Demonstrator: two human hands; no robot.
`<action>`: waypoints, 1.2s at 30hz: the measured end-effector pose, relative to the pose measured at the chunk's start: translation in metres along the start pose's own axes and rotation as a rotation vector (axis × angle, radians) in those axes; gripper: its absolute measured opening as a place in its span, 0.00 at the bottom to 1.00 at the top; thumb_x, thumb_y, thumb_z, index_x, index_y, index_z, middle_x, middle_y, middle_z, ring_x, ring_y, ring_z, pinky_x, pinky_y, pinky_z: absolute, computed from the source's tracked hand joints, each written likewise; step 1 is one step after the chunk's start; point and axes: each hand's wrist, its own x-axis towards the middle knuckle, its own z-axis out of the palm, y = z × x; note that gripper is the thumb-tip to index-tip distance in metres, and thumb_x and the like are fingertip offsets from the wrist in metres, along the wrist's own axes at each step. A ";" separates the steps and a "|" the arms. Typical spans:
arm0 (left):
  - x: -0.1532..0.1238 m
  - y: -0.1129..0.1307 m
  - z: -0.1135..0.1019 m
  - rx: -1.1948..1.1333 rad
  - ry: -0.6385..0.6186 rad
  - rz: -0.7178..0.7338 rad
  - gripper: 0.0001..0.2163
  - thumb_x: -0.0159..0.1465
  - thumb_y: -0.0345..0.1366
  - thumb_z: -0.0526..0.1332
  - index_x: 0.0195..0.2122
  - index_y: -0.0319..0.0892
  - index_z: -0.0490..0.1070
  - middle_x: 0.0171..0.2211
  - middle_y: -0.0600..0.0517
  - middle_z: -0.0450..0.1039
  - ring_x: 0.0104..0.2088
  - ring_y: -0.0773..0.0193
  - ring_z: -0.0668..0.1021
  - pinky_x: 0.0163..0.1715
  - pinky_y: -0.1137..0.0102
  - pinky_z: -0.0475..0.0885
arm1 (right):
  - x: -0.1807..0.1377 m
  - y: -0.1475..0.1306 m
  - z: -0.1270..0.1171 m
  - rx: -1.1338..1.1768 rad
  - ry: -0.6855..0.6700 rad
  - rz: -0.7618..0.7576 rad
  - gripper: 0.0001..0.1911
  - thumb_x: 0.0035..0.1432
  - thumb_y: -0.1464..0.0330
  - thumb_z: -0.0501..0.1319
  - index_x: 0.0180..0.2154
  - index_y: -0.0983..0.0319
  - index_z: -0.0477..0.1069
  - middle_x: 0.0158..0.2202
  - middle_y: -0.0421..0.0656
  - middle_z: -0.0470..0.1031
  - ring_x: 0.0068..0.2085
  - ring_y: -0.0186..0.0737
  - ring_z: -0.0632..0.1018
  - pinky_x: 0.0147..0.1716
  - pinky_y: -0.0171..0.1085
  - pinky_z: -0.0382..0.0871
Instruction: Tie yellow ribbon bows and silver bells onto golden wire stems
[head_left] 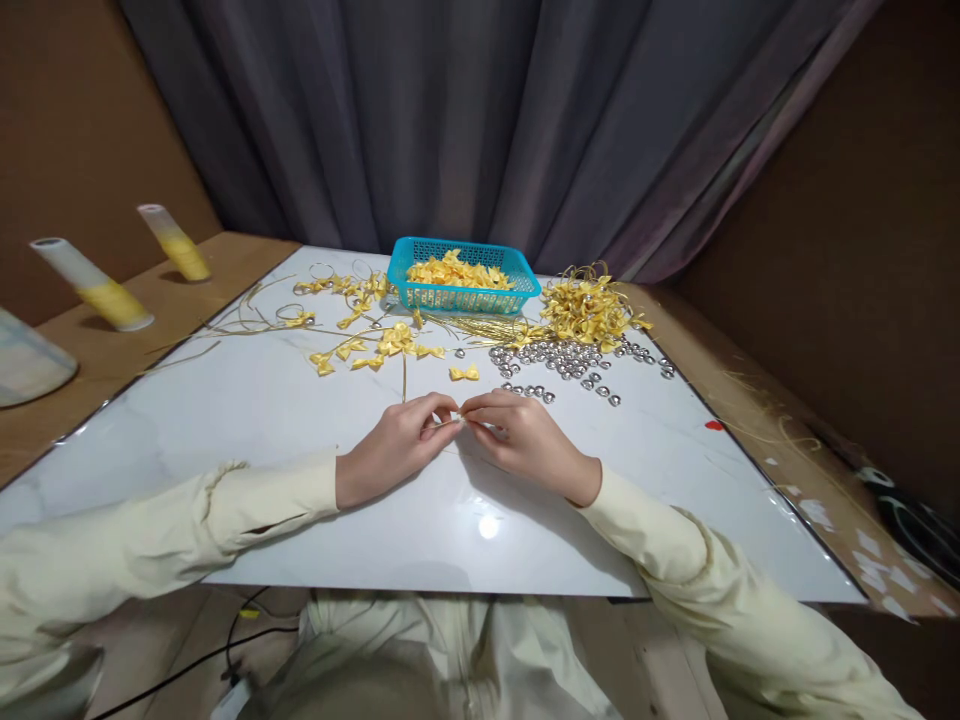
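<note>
My left hand (397, 445) and my right hand (517, 435) meet at the middle of the white tabletop (262, 420), fingertips pinched together on a small pale piece I cannot make out. A thin yellow strip (404, 378) runs from my left fingers away toward the bows. A single yellow ribbon bow (464, 373) lies just beyond my hands. More yellow bows (375, 345) are scattered further back. Small silver metal pieces (562, 360) lie in a patch to the right of them.
A blue plastic basket (465, 296) holding yellow bows stands at the back centre. A heap of yellow bows and strips (589, 305) sits to its right. Two thread spools (176, 243) (94, 285) lie on the wooden ledge at left. A grey curtain hangs behind.
</note>
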 end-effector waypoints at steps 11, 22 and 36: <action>0.000 -0.005 0.008 0.214 0.059 0.216 0.10 0.66 0.34 0.52 0.42 0.38 0.70 0.37 0.46 0.77 0.36 0.61 0.78 0.39 0.68 0.72 | 0.000 0.000 0.004 -0.043 -0.009 0.062 0.12 0.56 0.78 0.55 0.34 0.66 0.77 0.38 0.48 0.78 0.39 0.41 0.77 0.41 0.38 0.71; 0.002 -0.008 0.007 0.177 0.054 0.197 0.10 0.65 0.33 0.53 0.39 0.39 0.72 0.36 0.47 0.78 0.36 0.61 0.78 0.40 0.68 0.72 | 0.001 -0.002 0.003 -0.023 -0.009 0.076 0.12 0.55 0.78 0.55 0.33 0.65 0.76 0.37 0.47 0.78 0.38 0.40 0.77 0.40 0.36 0.69; 0.008 0.000 0.001 -0.123 0.005 -0.074 0.08 0.59 0.37 0.57 0.33 0.39 0.73 0.26 0.52 0.76 0.26 0.66 0.75 0.27 0.75 0.68 | 0.006 -0.001 -0.001 0.184 -0.027 0.234 0.10 0.53 0.78 0.57 0.29 0.64 0.77 0.33 0.42 0.79 0.28 0.32 0.74 0.29 0.32 0.66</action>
